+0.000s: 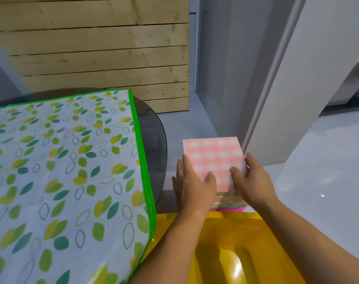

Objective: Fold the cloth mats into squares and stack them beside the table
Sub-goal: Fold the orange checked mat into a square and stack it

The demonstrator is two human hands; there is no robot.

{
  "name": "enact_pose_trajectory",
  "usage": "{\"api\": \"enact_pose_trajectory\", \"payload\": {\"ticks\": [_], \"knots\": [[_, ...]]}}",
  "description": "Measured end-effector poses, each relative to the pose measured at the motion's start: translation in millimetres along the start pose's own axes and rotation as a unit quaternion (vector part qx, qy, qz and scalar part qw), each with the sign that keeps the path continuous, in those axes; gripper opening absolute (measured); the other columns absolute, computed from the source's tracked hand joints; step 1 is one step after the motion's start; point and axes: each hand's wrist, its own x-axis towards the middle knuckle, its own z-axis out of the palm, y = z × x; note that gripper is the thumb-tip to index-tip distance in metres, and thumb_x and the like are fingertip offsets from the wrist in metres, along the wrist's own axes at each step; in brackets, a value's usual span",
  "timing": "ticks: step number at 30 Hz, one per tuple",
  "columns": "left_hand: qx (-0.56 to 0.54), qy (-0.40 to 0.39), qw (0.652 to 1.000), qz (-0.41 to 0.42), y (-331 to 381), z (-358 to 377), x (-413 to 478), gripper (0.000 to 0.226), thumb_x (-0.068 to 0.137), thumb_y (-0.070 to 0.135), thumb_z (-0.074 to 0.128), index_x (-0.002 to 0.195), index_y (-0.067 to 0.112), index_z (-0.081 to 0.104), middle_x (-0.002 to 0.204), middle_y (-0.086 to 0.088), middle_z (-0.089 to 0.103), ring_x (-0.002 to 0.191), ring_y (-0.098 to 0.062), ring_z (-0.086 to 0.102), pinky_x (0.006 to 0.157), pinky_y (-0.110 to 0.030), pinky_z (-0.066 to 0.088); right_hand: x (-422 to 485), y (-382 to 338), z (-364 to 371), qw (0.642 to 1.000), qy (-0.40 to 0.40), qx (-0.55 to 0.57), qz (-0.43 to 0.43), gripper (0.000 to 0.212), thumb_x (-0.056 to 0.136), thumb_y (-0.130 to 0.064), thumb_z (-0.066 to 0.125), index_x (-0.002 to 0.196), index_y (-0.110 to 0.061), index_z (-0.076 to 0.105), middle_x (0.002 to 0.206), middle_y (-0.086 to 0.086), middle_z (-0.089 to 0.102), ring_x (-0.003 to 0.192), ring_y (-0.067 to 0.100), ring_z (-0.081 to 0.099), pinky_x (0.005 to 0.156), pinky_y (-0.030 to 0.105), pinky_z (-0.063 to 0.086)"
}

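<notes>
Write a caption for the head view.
Left hand and right hand hold a pink mat on the stack beside the table.

1 left hand (193,183), 1 right hand (253,181), 1 pink checked mat (213,154), 1 leaf-print mat (61,171), 1 stack (230,199), 1 table (154,136)

Pink-and-white gingham mat (213,158); white cloth (61,171) with green and yellow leaves, bright green border — dark smoked desk (154,136), glossy yellow chair (225,242).

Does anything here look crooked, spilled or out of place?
Nothing spilled or damaged. The pink checked folded cloth square lines up with the stack beneath; only the green-edged leaf-print mat overhangs the dark glass table.
</notes>
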Motion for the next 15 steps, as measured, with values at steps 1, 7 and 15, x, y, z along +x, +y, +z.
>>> {"api": "enact_pose_trajectory", "payload": {"ticks": [1, 7, 15], "knots": [[0.010, 0.007, 1.000, 0.006, 3, 0, -2, 0.082, 0.094, 0.051, 0.055, 0.158, 0.031, 0.008, 0.167, 0.006, 0.014, 0.151, -0.027, 0.021, 0.119, -0.052, 0.033, 0, -1, -2, 1.000, 0.005, 0.006, 0.002, 0.038, 0.098, -0.035, 0.052, 0.133, -0.022, 0.045, 0.135, 0.000, 0.058, 0.115, 0.028, 0.062, 0.089, 0.043, 0.055], [-0.071, 0.015, 0.997, 0.007, 36, -8, -43, 0.068, 0.101, 0.042, 0.049, 0.158, 0.028, 0.015, 0.168, 0.007, 0.012, 0.153, -0.021, 0.017, 0.121, -0.047, 0.030, -17, -13, -34, 0.999, 0.044, 0.007, 0.017, 0.049, 0.099, -0.037, 0.051, 0.143, -0.016, 0.043, 0.145, 0.003, 0.051, 0.128, 0.027, 0.052, 0.099, 0.044, 0.046], [-0.204, -0.034, 0.978, -0.022, 88, -72, -98, 0.064, 0.101, 0.034, 0.051, 0.157, 0.026, 0.022, 0.162, 0.005, 0.028, 0.146, -0.021, 0.034, 0.119, -0.039, 0.035, -72, -79, -103, 0.998, 0.041, -0.003, -0.048, 0.032, 0.102, -0.026, 0.048, 0.127, -0.012, 0.060, 0.122, 0.004, 0.065, 0.099, 0.014, 0.054, 0.087, 0.030, 0.041]]}}
